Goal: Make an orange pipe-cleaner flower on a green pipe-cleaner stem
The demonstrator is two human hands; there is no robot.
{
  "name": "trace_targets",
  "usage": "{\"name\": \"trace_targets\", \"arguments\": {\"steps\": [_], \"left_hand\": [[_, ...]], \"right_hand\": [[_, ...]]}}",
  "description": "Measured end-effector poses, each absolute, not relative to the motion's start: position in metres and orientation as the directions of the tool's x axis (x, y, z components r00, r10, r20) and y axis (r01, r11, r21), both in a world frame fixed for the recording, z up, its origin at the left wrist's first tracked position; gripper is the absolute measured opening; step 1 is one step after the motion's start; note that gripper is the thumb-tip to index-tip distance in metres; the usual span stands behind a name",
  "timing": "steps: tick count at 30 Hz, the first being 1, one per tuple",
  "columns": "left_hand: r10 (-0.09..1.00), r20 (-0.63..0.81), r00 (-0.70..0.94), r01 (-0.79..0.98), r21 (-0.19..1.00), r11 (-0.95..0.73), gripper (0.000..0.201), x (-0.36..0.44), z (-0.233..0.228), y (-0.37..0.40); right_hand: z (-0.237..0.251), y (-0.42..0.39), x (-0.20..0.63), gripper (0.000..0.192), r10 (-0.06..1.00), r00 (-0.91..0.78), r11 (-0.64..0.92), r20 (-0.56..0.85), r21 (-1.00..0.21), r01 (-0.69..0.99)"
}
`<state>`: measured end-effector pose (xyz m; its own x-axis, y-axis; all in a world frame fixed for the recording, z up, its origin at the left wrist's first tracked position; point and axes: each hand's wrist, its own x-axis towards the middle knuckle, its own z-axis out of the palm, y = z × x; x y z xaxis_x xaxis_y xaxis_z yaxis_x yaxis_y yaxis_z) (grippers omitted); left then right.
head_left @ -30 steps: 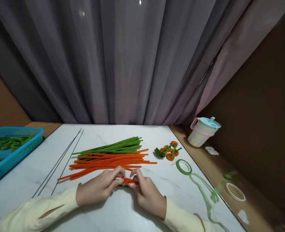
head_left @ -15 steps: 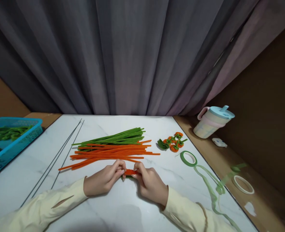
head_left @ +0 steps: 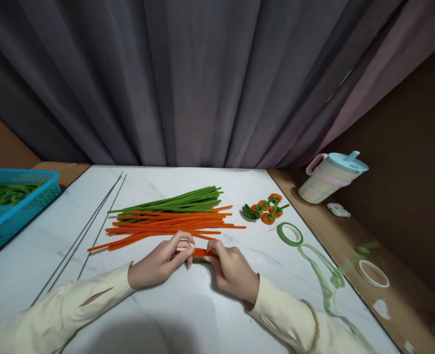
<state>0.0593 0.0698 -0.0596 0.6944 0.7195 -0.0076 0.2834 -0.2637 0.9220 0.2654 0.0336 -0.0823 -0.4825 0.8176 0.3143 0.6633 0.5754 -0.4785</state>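
Both hands meet over the near middle of the white tabletop. Between them is a short flat orange pipe-cleaner piece (head_left: 200,252), with a bit of green below it. My left hand (head_left: 164,260) pinches its left end, and a thin pale stick (head_left: 181,249) shows between the fingers. On the other end, my right hand (head_left: 232,270) is closed with thumb and forefinger; its other fingers are curled. Just beyond the hands lie long orange pipe cleaners (head_left: 158,227) and, farther back, green pipe cleaners (head_left: 176,202). Fingers hide most of the held piece.
Finished orange-and-green pieces (head_left: 267,210) lie to the right, near a green tape roll (head_left: 290,234) and loose tape strips (head_left: 323,290). Thin dark wires (head_left: 88,228) and a blue basket (head_left: 21,211) are at left. A lidded cup (head_left: 326,179) and white ring (head_left: 373,274) stand right.
The view has tilted slightly, so the table's things sit higher in the picture. My left fingers have shifted their grip, and a pale stick now shows in them. The right hand keeps its pinch.
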Motion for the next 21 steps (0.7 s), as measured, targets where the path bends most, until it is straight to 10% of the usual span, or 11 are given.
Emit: {"name": "trace_targets", "arguments": {"steps": [21], "left_hand": [[0.740, -0.056, 0.671, 0.285, 0.940, -0.188, 0.022, 0.061, -0.063, 0.072]], "right_hand": [[-0.067, 0.038, 0.263, 0.007, 0.870, -0.479, 0.423, 0.119, -0.680, 0.599]]}}
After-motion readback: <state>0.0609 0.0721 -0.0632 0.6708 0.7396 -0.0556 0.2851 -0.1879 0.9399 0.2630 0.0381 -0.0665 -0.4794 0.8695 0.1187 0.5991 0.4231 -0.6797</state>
